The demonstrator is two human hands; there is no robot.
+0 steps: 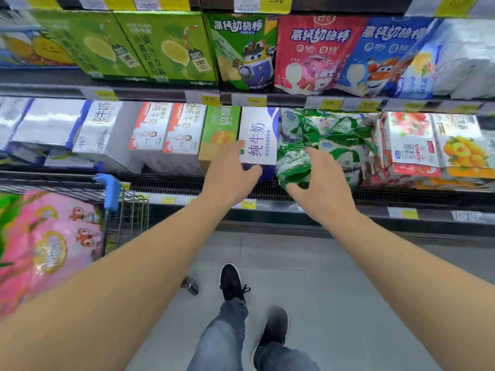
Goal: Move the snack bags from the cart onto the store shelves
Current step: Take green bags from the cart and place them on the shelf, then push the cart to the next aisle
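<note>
Step in hand, by my judgement: placement. A green-and-white snack bag (292,164) is being settled at the front of the middle shelf (294,187), against a heap of like green bags (329,129) already stocked there. The bag sits on or just above the shelf edge; which of the two cannot be told, as its lower edge is masked by the right hand (318,178).

Right hand: arm extended forward, palm toward the shelf, thumb below the bag's lower corner, fingers (312,152) curved round its right side and upper face. It grips the bag. Left hand (231,167): arm extended alongside, fingers straight and slightly spread, resting against the face of a white-and-purple milk carton (258,140) just left of the bag. It holds nothing; whether it steadies the carton or merely touches it is unclear.

Remaining stock: pink snack bags (51,245) lie in the cart (112,191) at the person's left, near the shelving, so the task is judged unfinished.

Next move calls for: pushing the bag back until it is lodged among the heap, then releasing it without dragging neighbouring bags forward over the edge. The heap is loose and irregular; slippage is a fair risk. Thereafter, a turn left to the cart.
</note>
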